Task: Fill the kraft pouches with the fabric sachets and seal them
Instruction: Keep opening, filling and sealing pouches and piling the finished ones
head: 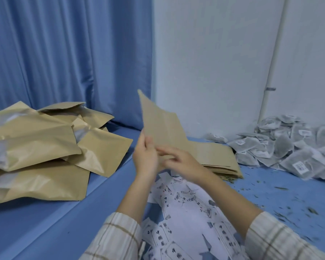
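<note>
Opening a flat kraft pouch (161,122) at centre: left hand (145,158) pinches its lower edge, right hand (178,160) fingers its mouth (grip blurred). Next, sachets (289,145) from three o'clock.

Cream plaid sleeves (116,235) — tan and brown checks

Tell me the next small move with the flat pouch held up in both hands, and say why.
Probably spread its mouth open. The left hand pinches the flat kraft pouch at its lower edge, the right hand fingers work at the same end, and it looks empty. The sachets lie untouched to the right.
</note>
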`<state>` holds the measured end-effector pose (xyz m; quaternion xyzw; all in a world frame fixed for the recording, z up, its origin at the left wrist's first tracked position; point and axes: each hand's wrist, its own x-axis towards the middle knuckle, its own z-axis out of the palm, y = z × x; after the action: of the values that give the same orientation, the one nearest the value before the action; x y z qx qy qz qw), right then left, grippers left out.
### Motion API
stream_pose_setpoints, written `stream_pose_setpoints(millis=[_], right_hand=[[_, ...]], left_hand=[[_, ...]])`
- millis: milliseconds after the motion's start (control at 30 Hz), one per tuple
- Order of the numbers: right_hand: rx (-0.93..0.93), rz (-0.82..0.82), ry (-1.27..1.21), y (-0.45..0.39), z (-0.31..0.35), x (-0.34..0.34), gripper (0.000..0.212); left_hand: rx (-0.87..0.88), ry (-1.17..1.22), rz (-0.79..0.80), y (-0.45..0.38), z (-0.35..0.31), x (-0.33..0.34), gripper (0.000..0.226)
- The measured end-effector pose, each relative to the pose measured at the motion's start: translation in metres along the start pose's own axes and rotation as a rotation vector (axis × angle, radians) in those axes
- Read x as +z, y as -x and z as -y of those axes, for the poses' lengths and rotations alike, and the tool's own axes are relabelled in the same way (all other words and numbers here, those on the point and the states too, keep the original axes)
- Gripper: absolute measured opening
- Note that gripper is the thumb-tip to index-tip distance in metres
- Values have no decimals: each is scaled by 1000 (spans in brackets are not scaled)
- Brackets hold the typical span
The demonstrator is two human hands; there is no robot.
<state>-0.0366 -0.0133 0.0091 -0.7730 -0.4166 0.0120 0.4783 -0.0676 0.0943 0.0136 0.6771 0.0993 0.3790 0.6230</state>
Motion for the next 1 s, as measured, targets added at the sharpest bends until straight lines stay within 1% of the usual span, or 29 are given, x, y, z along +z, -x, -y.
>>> stream_pose_setpoints(millis=[33,67,100,133,167,200,267,300,367,433,467,533,633,700,767,1000], right_hand=[[35,-39,-280,2,15,-5,45],[66,-91,-510,5,28,-10,37],[73,-150,-628,9,35,-15,30],[76,-211,-689,16,42,-19,29],[60,-282,-696,23,44,-23,25],[39,-367,-685,32,46,-26,25],[57,-545,-601,49,35,-31,42],[104,-603,-565,59,27,-35,40],[207,-645,-585,82,10,-43,25],[326,-642,-642,105,-5,-52,21],[382,-646,-660,117,-12,-56,16],[457,-668,-675,137,-23,-62,14],[485,-684,-634,158,-37,-65,12],[492,-691,-566,167,-44,-66,12],[501,-697,-515,173,-51,-68,11],[571,-692,-294,178,-71,-77,5]], left_hand=[[89,-66,23,9,-8,2,37],[161,-113,65,19,-16,4,41],[231,-174,109,30,-22,8,46],[313,-274,139,42,-27,12,51],[401,-396,144,54,-30,17,55],[476,-506,132,66,-31,22,58],[540,-660,121,89,-33,33,57],[542,-705,142,100,-33,38,55],[517,-732,216,122,-29,50,48],[439,-694,288,137,-24,60,36],[373,-652,321,141,-22,64,32],[206,-565,394,145,-17,75,33],[-91,-426,509,146,-14,95,42],[-231,-338,541,147,-11,106,46],[-263,-316,517,147,-7,114,42],[-188,-276,434,149,16,128,31]])
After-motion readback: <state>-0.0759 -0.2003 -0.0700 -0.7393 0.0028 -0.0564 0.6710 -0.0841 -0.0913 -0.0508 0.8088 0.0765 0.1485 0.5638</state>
